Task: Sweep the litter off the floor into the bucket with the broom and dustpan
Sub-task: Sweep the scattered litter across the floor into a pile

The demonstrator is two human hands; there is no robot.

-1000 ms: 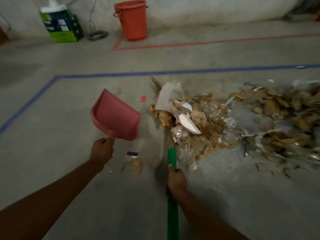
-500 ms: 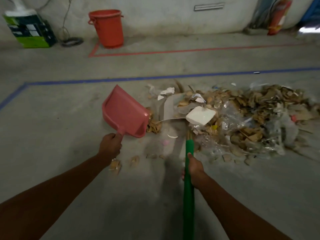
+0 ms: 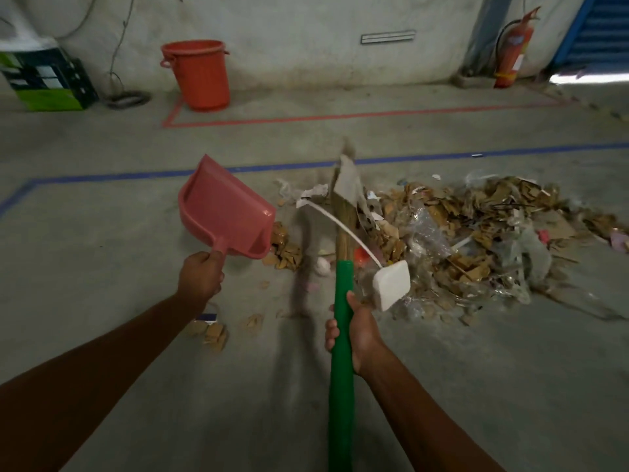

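Raking at the litter pile [image 3: 476,233] with green broom [image 3: 341,386] clamped in right grip [image 3: 360,332], left grip [image 3: 200,277] holds pink dustpan [image 3: 224,209] by its handle, raised just beside the pile, likely staged for loading; orange bucket [image 3: 200,76] sits well apart at the wall [image 3: 306,46].

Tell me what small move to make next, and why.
Probably lower the dustpan until its lip rests on the floor beside the litter pile: it is held tilted and looks empty, while the broom has its bristles at the pile's near edge.
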